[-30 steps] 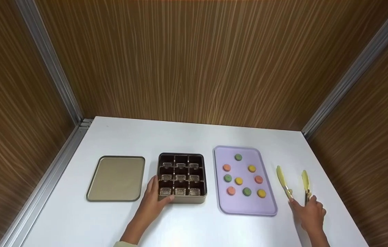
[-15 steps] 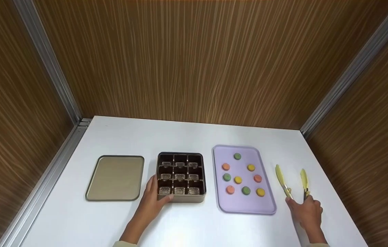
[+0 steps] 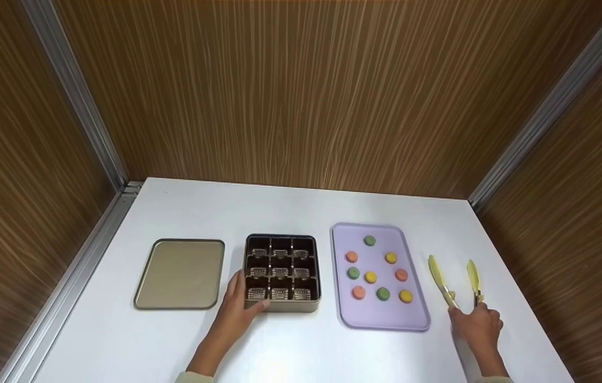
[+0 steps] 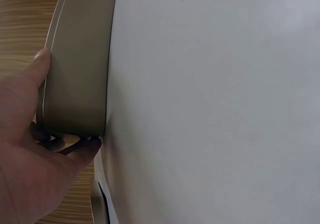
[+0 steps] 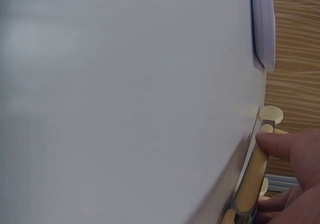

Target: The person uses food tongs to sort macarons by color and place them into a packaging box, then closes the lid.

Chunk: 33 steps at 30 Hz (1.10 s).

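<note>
My left hand [image 3: 231, 318] grips the near left corner of a gold-brown tin box [image 3: 293, 307], which has a dark divided insert. Its thumb lies at the front rim, the fingers along the left side. The left wrist view shows the box wall [image 4: 80, 68] with the fingertips at its corner. At the far right, my right hand [image 3: 475, 325] holds a pair of tongs [image 3: 439, 276] with yellow tips, its two arms spread wide. In the right wrist view the thumb presses one metal arm of the tongs [image 5: 254, 179]; the other fingers are partly hidden behind it.
Between box and tongs lies a lilac tray [image 3: 386, 318] bearing several small round macarons [image 3: 370, 277] in green, yellow and coral. A flat gold-brown lid [image 3: 180, 274] is left of the box. Wood-patterned panels [image 3: 301, 96] close off the white table's [image 3: 301, 361] back and sides.
The tongs and right hand shift very slightly. The left hand stays at the box corner, and the macarons lie as before.
</note>
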Each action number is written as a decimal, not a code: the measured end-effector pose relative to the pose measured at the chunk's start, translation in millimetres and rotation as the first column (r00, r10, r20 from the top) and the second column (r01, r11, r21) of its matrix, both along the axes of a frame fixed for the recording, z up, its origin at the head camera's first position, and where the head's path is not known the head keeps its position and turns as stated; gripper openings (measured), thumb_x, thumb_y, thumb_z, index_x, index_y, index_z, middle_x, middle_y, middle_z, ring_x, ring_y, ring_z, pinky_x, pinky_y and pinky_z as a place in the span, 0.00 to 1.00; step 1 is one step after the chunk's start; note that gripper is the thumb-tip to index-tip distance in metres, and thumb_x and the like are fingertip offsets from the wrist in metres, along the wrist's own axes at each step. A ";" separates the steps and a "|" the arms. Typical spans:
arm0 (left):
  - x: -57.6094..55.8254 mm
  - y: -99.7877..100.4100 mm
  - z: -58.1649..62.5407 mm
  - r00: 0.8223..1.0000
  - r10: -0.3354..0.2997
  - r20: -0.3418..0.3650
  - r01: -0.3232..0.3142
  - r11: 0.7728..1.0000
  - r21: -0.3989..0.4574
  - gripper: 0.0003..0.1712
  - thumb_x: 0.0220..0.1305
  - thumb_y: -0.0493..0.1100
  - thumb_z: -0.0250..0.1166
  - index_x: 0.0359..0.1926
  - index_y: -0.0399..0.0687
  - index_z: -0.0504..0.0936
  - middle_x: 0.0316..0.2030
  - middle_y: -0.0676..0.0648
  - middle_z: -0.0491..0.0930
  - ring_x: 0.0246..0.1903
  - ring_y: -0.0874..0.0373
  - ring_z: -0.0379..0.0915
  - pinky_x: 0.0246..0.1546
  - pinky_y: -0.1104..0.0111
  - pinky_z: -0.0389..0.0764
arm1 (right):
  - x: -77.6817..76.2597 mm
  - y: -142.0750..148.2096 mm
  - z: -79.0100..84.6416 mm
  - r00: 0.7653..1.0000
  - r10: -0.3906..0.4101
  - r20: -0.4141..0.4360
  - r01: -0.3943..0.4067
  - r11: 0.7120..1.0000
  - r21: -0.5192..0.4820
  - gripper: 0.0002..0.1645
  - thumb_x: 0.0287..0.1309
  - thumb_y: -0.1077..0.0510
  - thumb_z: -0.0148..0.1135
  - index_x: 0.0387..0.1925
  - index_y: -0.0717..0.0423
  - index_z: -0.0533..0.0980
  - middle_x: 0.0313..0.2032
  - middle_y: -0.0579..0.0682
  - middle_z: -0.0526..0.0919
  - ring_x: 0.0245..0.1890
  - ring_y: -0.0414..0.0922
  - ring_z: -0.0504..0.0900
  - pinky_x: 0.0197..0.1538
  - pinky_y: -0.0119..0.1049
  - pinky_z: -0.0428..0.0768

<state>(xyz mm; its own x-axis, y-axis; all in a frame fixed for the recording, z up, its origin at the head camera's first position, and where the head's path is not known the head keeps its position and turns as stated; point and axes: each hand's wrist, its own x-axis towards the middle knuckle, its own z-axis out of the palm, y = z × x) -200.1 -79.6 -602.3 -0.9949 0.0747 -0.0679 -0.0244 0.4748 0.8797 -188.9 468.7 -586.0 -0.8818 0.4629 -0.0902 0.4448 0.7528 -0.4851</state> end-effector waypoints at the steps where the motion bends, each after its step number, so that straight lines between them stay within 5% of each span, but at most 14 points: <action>1: 0.0 0.1 -0.3 1.000 0.000 -0.001 0.000 1.000 0.000 0.60 0.65 0.58 0.68 0.81 0.42 0.39 0.80 0.38 0.36 0.78 0.35 0.38 0.74 0.39 0.52 | -0.1 0.0 0.7 1.000 -0.002 0.001 0.002 1.000 -0.002 0.48 0.63 0.47 0.61 0.57 0.92 0.60 0.51 0.87 0.64 0.55 0.79 0.63 0.56 0.69 0.67; 13: 0.8 0.8 1.0 1.000 -0.013 -0.020 0.012 0.999 -0.038 0.59 0.67 0.58 0.67 0.81 0.41 0.38 0.80 0.38 0.36 0.78 0.35 0.39 0.73 0.41 0.55 | 2.8 -2.7 2.4 0.999 -0.012 -0.045 0.015 0.998 0.067 0.47 0.64 0.48 0.58 0.61 0.90 0.58 0.51 0.84 0.64 0.52 0.79 0.69 0.52 0.67 0.71; 21: 0.6 0.8 0.1 1.000 -0.005 -0.018 0.005 0.999 -0.036 0.60 0.66 0.59 0.67 0.81 0.40 0.39 0.80 0.38 0.36 0.77 0.34 0.39 0.74 0.40 0.54 | 0.7 -5.5 7.0 0.999 -0.020 0.026 0.018 0.997 0.070 0.55 0.64 0.38 0.58 0.63 0.88 0.56 0.52 0.83 0.63 0.52 0.76 0.70 0.50 0.64 0.73; 33: 0.3 0.8 -1.0 0.999 -0.004 -0.035 0.003 1.000 -0.026 0.59 0.67 0.57 0.67 0.81 0.41 0.39 0.80 0.37 0.37 0.77 0.33 0.41 0.73 0.40 0.55 | 5.0 -2.4 1.6 0.996 -0.024 -0.084 0.032 0.995 0.095 0.56 0.61 0.37 0.65 0.60 0.89 0.62 0.50 0.81 0.67 0.47 0.75 0.75 0.43 0.62 0.76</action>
<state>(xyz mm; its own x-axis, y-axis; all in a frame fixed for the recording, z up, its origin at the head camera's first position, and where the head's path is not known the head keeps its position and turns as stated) -199.8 -78.8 -603.3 -0.9964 0.0772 -0.0346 0.0084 0.4973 0.8676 -183.9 466.3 -584.4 -0.8712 0.4902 0.0286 0.4274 0.7857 -0.4472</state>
